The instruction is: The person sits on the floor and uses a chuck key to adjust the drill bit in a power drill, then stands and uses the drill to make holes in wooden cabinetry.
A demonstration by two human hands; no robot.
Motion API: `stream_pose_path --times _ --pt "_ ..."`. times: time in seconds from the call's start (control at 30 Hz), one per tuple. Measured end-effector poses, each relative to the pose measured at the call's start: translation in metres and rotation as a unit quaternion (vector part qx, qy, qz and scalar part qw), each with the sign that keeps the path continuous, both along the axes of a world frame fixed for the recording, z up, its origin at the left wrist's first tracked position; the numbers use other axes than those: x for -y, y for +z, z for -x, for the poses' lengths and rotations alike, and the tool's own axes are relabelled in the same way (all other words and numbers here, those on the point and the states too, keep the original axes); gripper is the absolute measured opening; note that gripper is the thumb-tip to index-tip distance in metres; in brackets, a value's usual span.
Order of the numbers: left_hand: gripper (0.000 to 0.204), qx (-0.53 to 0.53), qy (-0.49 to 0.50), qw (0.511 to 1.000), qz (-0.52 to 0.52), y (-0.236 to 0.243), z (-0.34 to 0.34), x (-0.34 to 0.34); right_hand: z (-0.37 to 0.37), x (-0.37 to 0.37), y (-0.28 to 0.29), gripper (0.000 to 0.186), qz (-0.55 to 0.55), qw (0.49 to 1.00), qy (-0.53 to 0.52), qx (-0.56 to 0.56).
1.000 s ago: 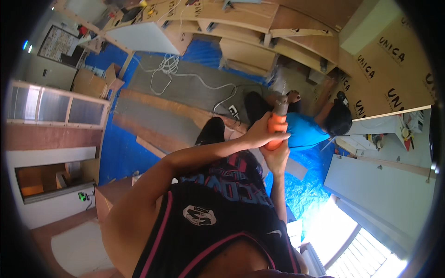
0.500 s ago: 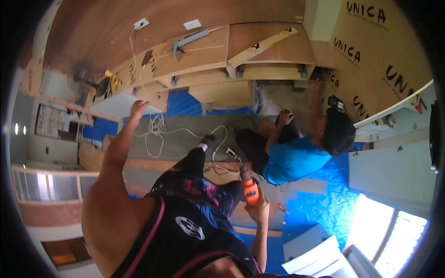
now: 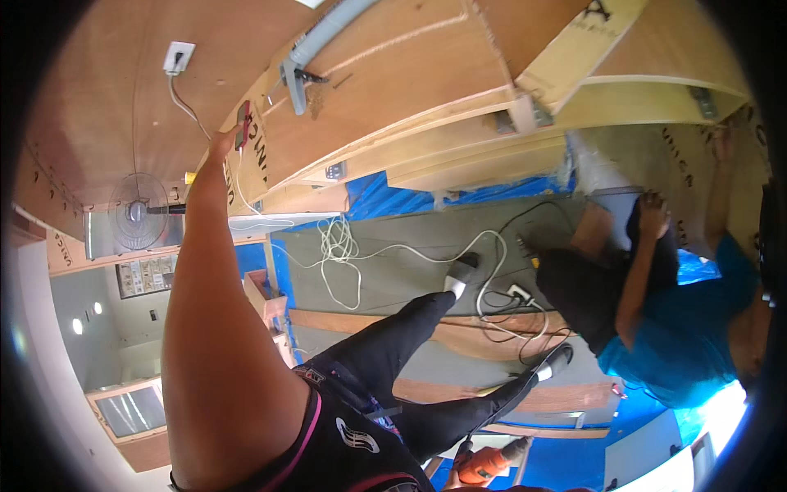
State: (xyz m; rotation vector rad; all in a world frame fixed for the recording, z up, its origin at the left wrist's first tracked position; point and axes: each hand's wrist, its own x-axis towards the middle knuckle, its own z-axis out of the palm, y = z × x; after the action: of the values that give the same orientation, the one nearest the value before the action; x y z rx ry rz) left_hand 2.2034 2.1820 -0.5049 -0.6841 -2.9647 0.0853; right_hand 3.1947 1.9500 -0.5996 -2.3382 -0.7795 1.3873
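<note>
One head-worn fisheye, the left of a pair, staring down past the wearer's black shirt [image 3: 328,455] at the bottom edge (left arm [image 3: 217,328] is really close, lower left), with the floor [image 3: 402,283] farther off mid-frame and the wooden cabinet [image 3: 410,82] bending across the top

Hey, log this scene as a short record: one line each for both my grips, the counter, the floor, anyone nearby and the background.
Left grip: at a red-edged phone; whether it fully holds it is unclear
Right grip: holding an orange drill near the lower edge
Wooden counter: gray caulking gun lying on top
Floor: tangled white cord
Nearby: co-worker in a blue shirt, at the right
Background: round fan at the left
</note>
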Motion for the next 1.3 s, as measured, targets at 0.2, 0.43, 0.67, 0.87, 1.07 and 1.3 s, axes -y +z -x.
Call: stream_pose_path --times 0.2,0.43,0.67,0.87,1.07,1.3 --pt "0.109 0.076 0.037 0.996 0.023 -0.095 0.092 -0.02 0.112 -0.011 -0.06 0.082 0.056 0.997 0.011 0.061" --pt "0.108 0.123 0.029 0.992 -0.016 -0.15 0.182 -0.011 0.173 -0.01 -0.069 0.082 0.074 0.994 0.019 0.082" --pt "0.11 0.131 -0.011 0.987 -0.093 -0.122 0.212 -0.001 0.192 -0.001 -0.051 0.082 0.075 0.993 0.009 0.089" --pt "0.109 0.087 -0.05 0.993 -0.063 -0.101 0.187 -0.008 0.186 0.007 -0.043 0.082 0.074 0.994 0.007 0.086" --pt "0.118 0.162 -0.01 0.983 -0.091 -0.108 0.133 -0.011 0.175 0.019 -0.03 0.083 0.061 0.993 0.004 0.097" --pt "0.109 -0.02 -0.059 0.984 -0.164 -0.06 0.084 0.041 0.119 0.046 -0.009 0.083 0.034 0.998 0.001 0.055"
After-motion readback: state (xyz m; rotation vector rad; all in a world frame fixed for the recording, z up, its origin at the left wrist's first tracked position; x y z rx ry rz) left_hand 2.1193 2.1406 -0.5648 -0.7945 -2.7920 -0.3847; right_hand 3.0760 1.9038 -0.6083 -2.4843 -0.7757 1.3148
